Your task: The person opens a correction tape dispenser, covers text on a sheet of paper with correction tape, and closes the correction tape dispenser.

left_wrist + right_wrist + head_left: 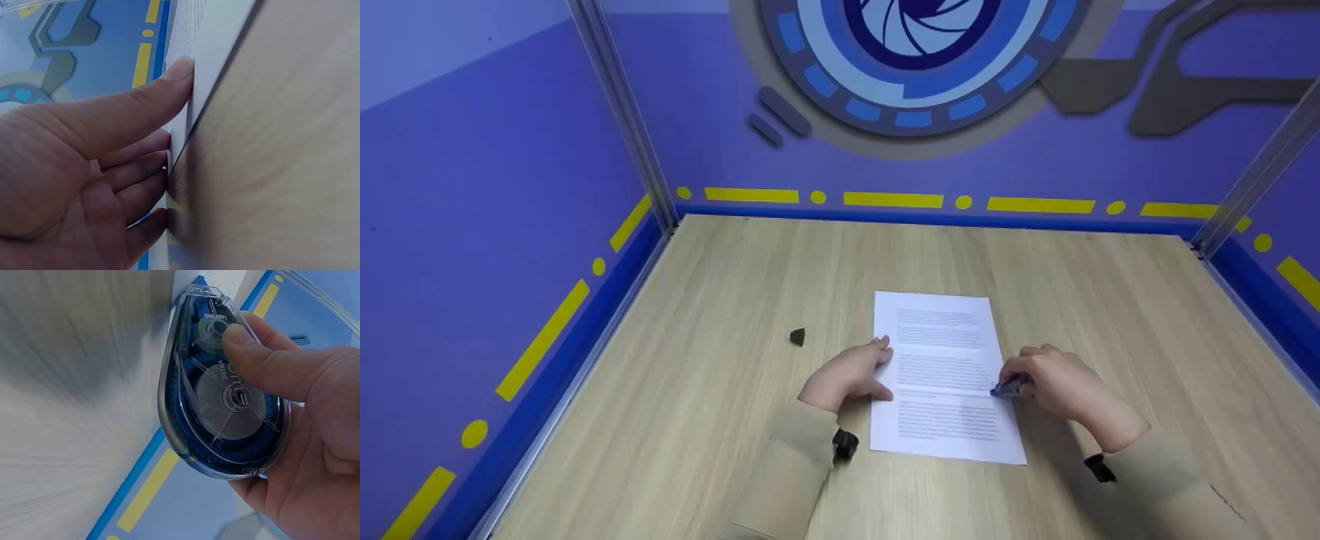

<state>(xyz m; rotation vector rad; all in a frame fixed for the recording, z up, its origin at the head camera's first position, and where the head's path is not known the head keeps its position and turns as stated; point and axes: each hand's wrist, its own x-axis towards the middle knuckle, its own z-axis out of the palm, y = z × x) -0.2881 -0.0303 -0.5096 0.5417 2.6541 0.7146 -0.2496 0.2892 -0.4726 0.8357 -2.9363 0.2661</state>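
Note:
A printed sheet of paper (937,420) lies flat on the table, with lines of text and white bands between some of them. My left hand (855,375) rests on its left edge, thumb and fingertips spread on the sheet and the table. In the left wrist view, the thumb of that hand (95,152) presses the paper's margin (219,28). Between thumb and fingers my right hand (1054,379) grips a correction tape dispenser (225,394), clear-cased with blue inside. The tip of the dispenser (1005,388) is at the right end of a white band on the sheet.
A small dark angular piece (798,337) lies on the wooden table (720,300) left of the paper. Blue-purple panels (690,112) with yellow markings wall the table at the back and sides.

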